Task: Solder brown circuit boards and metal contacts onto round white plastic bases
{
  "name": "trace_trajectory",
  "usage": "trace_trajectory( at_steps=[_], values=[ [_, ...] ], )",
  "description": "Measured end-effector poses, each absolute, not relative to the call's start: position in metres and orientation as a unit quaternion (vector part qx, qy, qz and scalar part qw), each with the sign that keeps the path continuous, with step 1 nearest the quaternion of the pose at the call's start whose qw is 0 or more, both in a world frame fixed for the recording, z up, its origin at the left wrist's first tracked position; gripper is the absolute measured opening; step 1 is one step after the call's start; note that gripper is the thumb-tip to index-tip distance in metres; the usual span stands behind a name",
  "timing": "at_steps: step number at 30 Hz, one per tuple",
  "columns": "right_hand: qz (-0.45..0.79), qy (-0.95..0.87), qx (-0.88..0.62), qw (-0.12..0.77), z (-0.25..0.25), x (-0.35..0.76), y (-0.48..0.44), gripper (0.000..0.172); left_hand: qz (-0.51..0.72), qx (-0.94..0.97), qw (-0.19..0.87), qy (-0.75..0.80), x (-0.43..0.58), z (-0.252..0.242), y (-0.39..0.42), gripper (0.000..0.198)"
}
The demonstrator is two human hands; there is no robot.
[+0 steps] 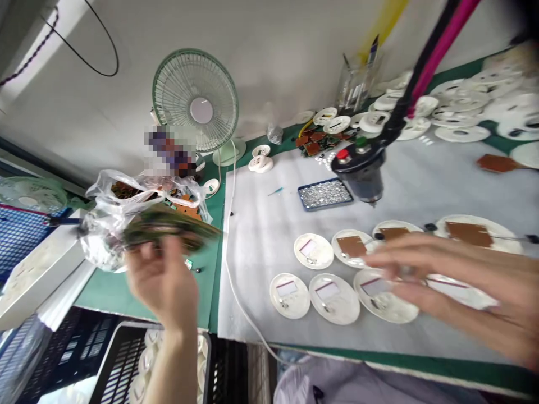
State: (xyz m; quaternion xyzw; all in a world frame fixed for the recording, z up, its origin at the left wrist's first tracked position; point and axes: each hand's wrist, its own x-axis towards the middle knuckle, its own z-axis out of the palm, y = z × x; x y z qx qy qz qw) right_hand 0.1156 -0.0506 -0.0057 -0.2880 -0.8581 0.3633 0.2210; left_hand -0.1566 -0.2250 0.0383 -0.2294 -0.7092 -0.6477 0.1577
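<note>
My left hand [162,283] is raised over the table's left edge, fingers closed on a blurred stack of green circuit boards [168,230]. Just behind it lies a clear plastic bag [109,216] with more boards. My right hand [446,278] stretches in from the right with fingers spread, hovering low over several white round discs [334,297] laid in two rows on the white mat [261,235]. It holds nothing I can see. Some discs carry brown boards [351,246]. A black electric screwdriver [362,174] hangs above the mat.
A blue tray of screws [325,193] sits mid-mat. A green desk fan [196,104] stands at the back, a glass jar [356,84] and piles of white discs [463,106] at the far right. A black crate with discs [143,359] sits below the table's left front.
</note>
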Motion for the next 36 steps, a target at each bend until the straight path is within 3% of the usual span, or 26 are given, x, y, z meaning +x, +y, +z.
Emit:
trace_trajectory(
  at_steps=[2, 5, 7, 13, 17, 19, 21, 24, 27, 29, 31, 33, 36],
  values=[
    [0.544, -0.779, -0.28, 0.136, 0.012, 0.094, -0.065, 0.075, -0.616, -0.305, -0.099, -0.72, -0.104, 0.036, -0.212, 0.051],
    [0.765, -0.608, -0.21, -0.019, 0.017, 0.077, -0.074, 0.066, -0.596, -0.289, -0.356, -0.659, -0.067, 0.033, -0.198, 0.041],
    [0.842, -0.511, -0.169, -0.042, 0.009, 0.079, -0.076, 0.06, -0.594, -0.265, -0.421, -0.633, -0.065, 0.029, -0.192, 0.043],
    [0.852, -0.486, -0.196, 0.006, -0.004, 0.091, -0.079, 0.067, -0.579, -0.275, -0.385, -0.664, -0.061, 0.016, -0.188, 0.039],
    [0.872, -0.468, -0.14, -0.008, -0.002, 0.095, -0.078, 0.047, -0.569, -0.162, -0.552, -0.587, -0.056, 0.026, -0.19, 0.053],
    [0.88, -0.461, -0.119, 0.007, -0.006, 0.104, -0.073, 0.045, -0.55, -0.128, -0.589, -0.579, -0.08, 0.033, -0.194, 0.058],
    [0.846, -0.497, -0.188, 0.049, -0.012, 0.116, -0.064, 0.045, -0.553, -0.164, -0.481, -0.66, -0.126, 0.036, -0.202, 0.059],
    [0.764, -0.548, -0.334, 0.072, -0.018, 0.13, -0.049, 0.053, -0.475, -0.264, -0.114, -0.832, -0.195, 0.029, -0.211, 0.048],
    [0.765, -0.529, -0.364, 0.049, -0.017, 0.129, -0.046, 0.064, -0.427, -0.314, -0.004, -0.848, -0.198, 0.015, -0.213, 0.037],
    [0.781, -0.524, -0.337, 0.034, -0.013, 0.123, -0.051, 0.066, -0.399, -0.433, 0.04, -0.807, -0.156, 0.008, -0.211, 0.041],
    [0.779, -0.548, -0.306, -0.008, -0.01, 0.121, -0.059, 0.063, -0.394, -0.521, -0.136, -0.745, -0.103, 0.005, -0.207, 0.045],
    [0.697, -0.641, -0.322, 0.006, -0.007, 0.125, -0.063, 0.058, -0.396, -0.503, -0.292, -0.711, -0.063, 0.004, -0.2, 0.025],
    [0.361, -0.853, -0.31, 0.213, -0.006, 0.14, -0.061, 0.048, -0.432, -0.415, -0.401, -0.693, -0.045, 0.005, -0.192, 0.025]
  ],
)
